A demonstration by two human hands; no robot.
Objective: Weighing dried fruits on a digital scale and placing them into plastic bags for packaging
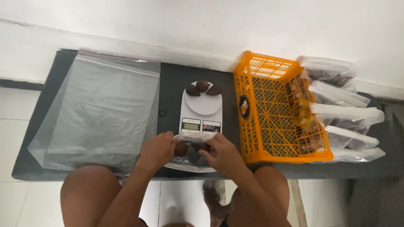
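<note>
**Between the knees: both hands on a small clear bag**

At the near edge of the dark bench [37, 133], seen from the head camera, the left hand [157, 150] and the right hand [223, 154] are each closed in a pinch on the mouth of a small clear bag [188, 160]. The bag lies flat in front of the white kitchen scale [201, 111] and holds a few dark brown seed-like pieces; one shows between the thumbs. Three more brown pieces [203, 87] sit on the scale's round plate, well apart from the hands.

Judging from the grip, the step in hand is work at the bag's mouth, opening it or pressing it shut; which of the two I cannot tell. Either way the move calls for both pinches to stay level along the strip, so the contents do not slide toward the bench lip just below the wrists.

Room is tight sideways. A stack of large clear bags [102, 109] fills the bench to the left, its corner near the left wrist. An orange plastic crate [274, 112] stands just beside the right hand, with filled clear packets [342, 115] leaning behind it. Free space lies only toward the body, over the tiled floor [2, 118].
</note>
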